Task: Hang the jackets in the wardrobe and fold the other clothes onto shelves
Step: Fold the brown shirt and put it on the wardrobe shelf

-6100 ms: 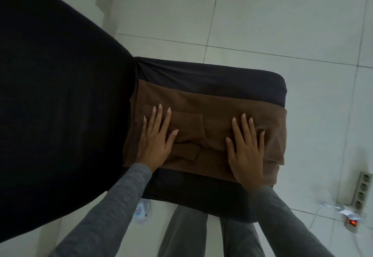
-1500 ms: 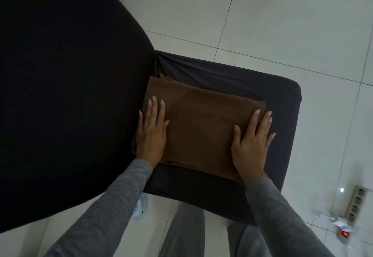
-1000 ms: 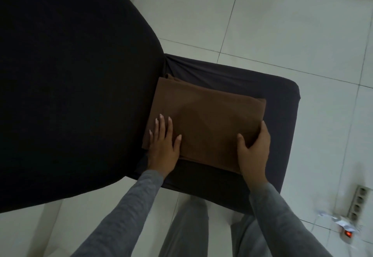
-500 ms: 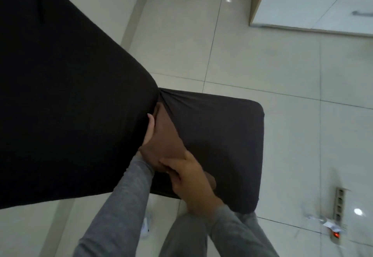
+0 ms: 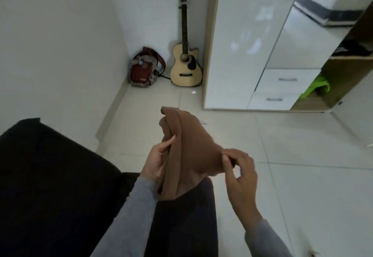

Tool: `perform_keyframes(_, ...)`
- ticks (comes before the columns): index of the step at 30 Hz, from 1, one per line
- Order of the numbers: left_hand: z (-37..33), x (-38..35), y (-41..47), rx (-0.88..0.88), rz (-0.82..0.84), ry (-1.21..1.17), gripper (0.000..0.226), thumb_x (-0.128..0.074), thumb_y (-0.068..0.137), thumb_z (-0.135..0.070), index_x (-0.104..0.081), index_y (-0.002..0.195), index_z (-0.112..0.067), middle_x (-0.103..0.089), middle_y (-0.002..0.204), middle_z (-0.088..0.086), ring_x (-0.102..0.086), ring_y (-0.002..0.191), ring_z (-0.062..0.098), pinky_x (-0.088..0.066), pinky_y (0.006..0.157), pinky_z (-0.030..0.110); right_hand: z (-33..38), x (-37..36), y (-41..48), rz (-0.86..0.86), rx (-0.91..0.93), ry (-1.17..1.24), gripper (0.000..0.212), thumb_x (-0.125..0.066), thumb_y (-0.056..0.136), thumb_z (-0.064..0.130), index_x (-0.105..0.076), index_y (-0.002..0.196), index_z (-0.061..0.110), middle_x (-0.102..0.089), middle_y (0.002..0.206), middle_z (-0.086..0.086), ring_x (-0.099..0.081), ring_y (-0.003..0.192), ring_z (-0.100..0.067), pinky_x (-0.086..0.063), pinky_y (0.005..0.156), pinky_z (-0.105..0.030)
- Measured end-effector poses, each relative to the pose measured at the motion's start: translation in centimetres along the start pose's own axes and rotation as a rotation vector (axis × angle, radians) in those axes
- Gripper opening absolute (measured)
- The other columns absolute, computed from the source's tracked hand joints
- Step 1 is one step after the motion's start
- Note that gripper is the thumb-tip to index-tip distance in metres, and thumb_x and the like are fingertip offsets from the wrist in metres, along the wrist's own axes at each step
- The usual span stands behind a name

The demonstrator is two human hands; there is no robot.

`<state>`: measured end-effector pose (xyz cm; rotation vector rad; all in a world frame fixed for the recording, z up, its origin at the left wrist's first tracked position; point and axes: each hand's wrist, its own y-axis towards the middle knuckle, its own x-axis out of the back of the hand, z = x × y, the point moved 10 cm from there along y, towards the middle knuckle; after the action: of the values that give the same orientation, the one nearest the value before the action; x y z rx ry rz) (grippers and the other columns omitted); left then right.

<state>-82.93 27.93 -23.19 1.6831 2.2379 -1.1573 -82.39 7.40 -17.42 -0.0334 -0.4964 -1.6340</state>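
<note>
While you stand back from the wardrobe (image 5: 242, 44), facing its closed-door end, the folded brown garment (image 5: 191, 149) is up off the black-covered chair (image 5: 50, 176) and held between your two hands, well short of the wardrobe's front. Your left hand (image 5: 155, 161) carries most of it, with the palm against the side of the bundle away from the wardrobe's open bay. Its fingers run up along the fold, and I cannot see the thumb. Your right hand (image 5: 240, 172) only pinches the corner nearest that bay between thumb and forefinger, and its other fingers are loosely curled and hold nothing.

The relation that matters is the bundle's long axis. It runs away from you toward the closed doors and the guitar (image 5: 185, 66) standing just beyond that end of the wardrobe. It does not point toward the open bay, where a wooden shelf (image 5: 351, 60) shows dark clothes above it and something bright green (image 5: 316, 88) below. That bay lies off on your right-hand side, so your right hand is the nearer one. By my judgement you need to turn toward it and swing the bundle round so it goes in flat. The fold already sags between your grips, so a one-corner pinch may let it open.
</note>
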Motion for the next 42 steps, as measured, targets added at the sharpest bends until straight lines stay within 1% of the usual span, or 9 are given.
perform_keyframes(2, -1.5, -6.2, 0.4, -0.081, 0.067, 0.057, 0.031, -0.051, 0.091, -0.022, -0.065, 0.110, -0.002, -0.071, 0.091, 0.017, -0.067, 0.084, 0.032, -0.057, 0.072, 0.040, -4.1, 6.6, 4.5, -0.159, -0.379, 0.164, 0.017, -0.054, 0.094, 0.032, -0.064, 0.102, 0.021, -0.064, 0.104, 0.003, -0.057, 0.108, -0.016, -0.046, 0.083, -0.024)
perform_keyframes(5, -1.7, -16.1, 1.5, -0.158, 0.125, 0.088, 0.039, -0.058, 0.079, -0.027, -0.065, 0.102, 0.003, -0.068, 0.081, 0.017, -0.064, 0.076, 0.033, -0.056, 0.068, 0.040, -8.7, 10.9, 8.3, 0.098, -0.917, 0.550, 0.067, -0.041, 0.085, 0.069, -0.067, 0.111, 0.013, -0.067, 0.112, -0.007, -0.057, 0.113, -0.029, -0.043, 0.098, -0.043)
perform_keyframes(7, -0.9, -20.6, 2.9, -0.181, 0.118, 0.083, 0.040, -0.059, 0.076, -0.028, -0.067, 0.097, 0.006, -0.068, 0.080, 0.018, -0.063, 0.072, 0.034, -0.055, 0.070, 0.043, -8.4, 12.8, 9.2, 0.225, -1.069, 0.767, 0.077, -0.040, 0.075, 0.077, -0.076, 0.096, 0.012, -0.070, 0.106, -0.014, -0.061, 0.104, -0.036, -0.046, 0.095, -0.049)
perform_keyframes(11, 3.7, -32.8, 7.4, -0.116, 0.164, 0.046, 0.040, -0.075, 0.062, -0.031, -0.070, 0.085, 0.001, -0.065, 0.077, 0.016, -0.060, 0.073, 0.033, -0.050, 0.071, 0.041, -9.4, 23.4, 15.1, 0.180, -1.005, 0.817, 0.063, -0.040, 0.082, 0.069, -0.070, 0.099, 0.015, -0.074, 0.092, -0.012, -0.071, 0.078, -0.031, -0.054, 0.068, -0.040)
perform_keyframes(20, 12.7, -57.9, 13.4, 0.081, 0.477, 0.245, 0.038, -0.065, 0.080, -0.036, -0.072, 0.106, -0.010, -0.069, 0.110, 0.013, -0.066, 0.101, 0.025, -0.048, 0.091, 0.036, -14.0, 46.0, 28.6, -0.074, -0.666, 0.858, 0.041, -0.063, 0.082, 0.019, -0.060, 0.119, 0.001, -0.068, 0.114, -0.016, -0.066, 0.104, -0.026, -0.051, 0.088, -0.034)
perform_keyframes(23, 13.3, -63.1, 16.1, 0.049, 0.543, 0.281, 0.042, -0.072, 0.078, -0.021, -0.064, 0.117, -0.006, -0.066, 0.116, 0.014, -0.064, 0.107, 0.026, -0.047, 0.094, 0.035, -15.5, 49.4, 31.9, -0.138, -0.591, 0.860, 0.045, -0.067, 0.080, 0.018, -0.059, 0.122, 0.006, -0.066, 0.116, -0.016, -0.063, 0.108, -0.030, -0.048, 0.093, -0.039)
perform_keyframes(28, 12.4, -69.8, 22.8, 0.028, 0.509, 0.378, 0.031, -0.069, 0.080, -0.010, -0.065, 0.110, -0.005, -0.071, 0.104, 0.013, -0.068, 0.095, 0.025, -0.053, 0.074, 0.029, -18.0, 53.1, 39.2, -0.200, -0.572, 0.816, 0.040, -0.067, 0.081, 0.015, -0.060, 0.120, 0.006, -0.068, 0.113, -0.015, -0.064, 0.107, -0.030, -0.047, 0.096, -0.040)
perform_keyframes(37, 12.3, -79.9, 43.2, 0.010, 0.459, 0.415, 0.026, -0.070, 0.081, -0.011, -0.068, 0.106, -0.004, -0.072, 0.098, 0.015, -0.068, 0.094, 0.028, -0.053, 0.077, 0.031, -29.0, 55.0, 56.3, -0.333, -0.621, 0.682, 0.014, -0.054, 0.094, 0.018, -0.061, 0.106, 0.013, -0.070, 0.106, -0.013, -0.065, 0.102, -0.027, -0.050, 0.089, -0.037)
perform_keyframes(42, 10.9, -86.1, 54.3, -0.044, 0.384, 0.502, 0.016, -0.065, 0.084, -0.017, -0.069, 0.097, -0.008, -0.071, 0.094, 0.009, -0.066, 0.090, 0.025, -0.052, 0.078, 0.032, -32.8, 57.8, 66.7, -0.358, -0.552, 0.503, 0.025, -0.055, 0.094, 0.022, -0.055, 0.119, 0.020, -0.067, 0.111, -0.004, -0.063, 0.103, -0.023, -0.050, 0.089, -0.036)
